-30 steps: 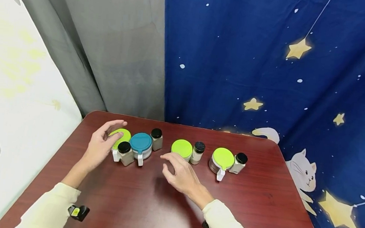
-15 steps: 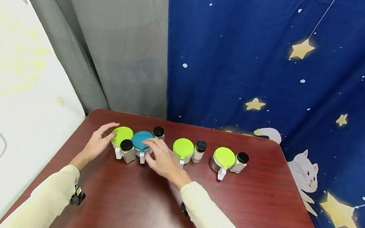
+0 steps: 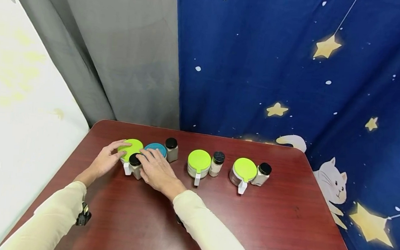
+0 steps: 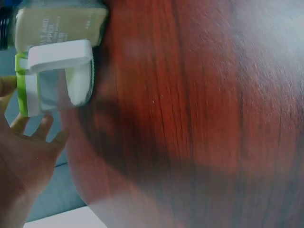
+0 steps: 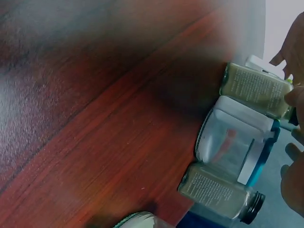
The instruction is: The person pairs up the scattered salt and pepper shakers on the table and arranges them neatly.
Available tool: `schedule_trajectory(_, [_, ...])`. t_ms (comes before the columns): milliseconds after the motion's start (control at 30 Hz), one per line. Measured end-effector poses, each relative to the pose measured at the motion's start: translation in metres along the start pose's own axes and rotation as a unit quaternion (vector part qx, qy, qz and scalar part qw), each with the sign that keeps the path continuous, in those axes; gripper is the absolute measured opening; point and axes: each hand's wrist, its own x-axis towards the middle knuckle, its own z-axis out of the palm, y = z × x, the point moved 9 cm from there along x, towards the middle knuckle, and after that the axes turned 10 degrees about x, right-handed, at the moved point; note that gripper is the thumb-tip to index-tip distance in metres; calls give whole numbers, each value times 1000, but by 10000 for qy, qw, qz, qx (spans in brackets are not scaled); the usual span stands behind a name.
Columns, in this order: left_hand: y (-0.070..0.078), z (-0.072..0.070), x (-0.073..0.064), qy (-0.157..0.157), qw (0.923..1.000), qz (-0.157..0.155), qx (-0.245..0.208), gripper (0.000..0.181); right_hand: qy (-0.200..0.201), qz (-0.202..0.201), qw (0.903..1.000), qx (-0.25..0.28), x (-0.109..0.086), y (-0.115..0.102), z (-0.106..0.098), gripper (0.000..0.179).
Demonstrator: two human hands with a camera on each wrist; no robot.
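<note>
In the head view, my left hand (image 3: 107, 161) is at a glass seasoning pot (image 3: 133, 147) with a green lid and white handle. Its thumb and a fingertip reach over the lid, while other fingers hang spread beside the pot in the left wrist view. My right hand (image 3: 159, 175) holds a black-capped square spice jar (image 5: 254, 89) near its cap; part of that grip is hidden. A teal-lidded seasoning pot (image 5: 232, 137) stands beside it, partly behind the right hand. Another black-capped spice jar (image 3: 171, 154) is to its right.
Further right on the dark red table (image 3: 249, 225) stand a green-lidded pot (image 3: 199, 161), a round shaker (image 3: 216, 166), another green-lidded pot (image 3: 244, 169) and a square spice jar (image 3: 261, 176). Curtains hang behind the table.
My right hand has moved left, from near the middle green-lidded pot, past the teal lid, to the front spice jar. The left hand has stayed around the leftmost pot, coming lower onto its lid.
</note>
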Motion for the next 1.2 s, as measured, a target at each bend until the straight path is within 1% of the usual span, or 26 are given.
schedule_trajectory(133, [-5,-2,-4,95,9999,-104,-43,34,50,48,9995,299,3,0,3,47])
schedule_trajectory(367, [-7,-9,-17,165,9998,-94,-37,34,-1,176,9976,672,6,1,4,48])
schedule_trajectory(467, [-4,-10,-23,112,9999,-20,100,36,-27,252,9972,698,6,2,4,46])
schedule_trajectory(600, [-1,-5,-32,-21,9992,146,367,40,-65,393,9965,736,4,2,7,42])
schedule_trajectory(667, [0,0,-36,-153,9990,194,379,48,-67,459,9959,776,3,2,8,42])
schedule_trajectory(700, [1,3,-37,-234,9985,245,430,58,-70,498,9957,780,3,1,7,42])
schedule_trajectory(767, [2,9,-39,-394,9968,320,618,83,-50,598,9951,783,4,1,6,42])
schedule_trajectory(800, [2,11,-38,-443,9954,381,759,97,-37,647,9948,786,4,1,4,41])
schedule_trajectory(867, [3,15,-35,-505,9916,515,1074,117,-21,733,9940,813,4,2,2,40])
schedule_trajectory(900, [4,16,-33,-517,9896,581,1208,124,-29,773,9935,832,4,3,1,40])
schedule_trajectory(933, [4,16,-30,-524,9885,632,1268,126,-26,807,9930,861,4,4,1,39])
schedule_trajectory(1000, [5,15,-26,-511,9875,763,1280,123,-18,833,9924,900,5,5,1,40])
schedule_trajectory(1067, [5,15,-25,-560,9875,816,1229,117,-13,862,9918,943,5,4,2,40])
schedule_trajectory(1200, [2,14,-27,-591,9872,740,1280,110,3,933,9908,978,5,2,3,41])
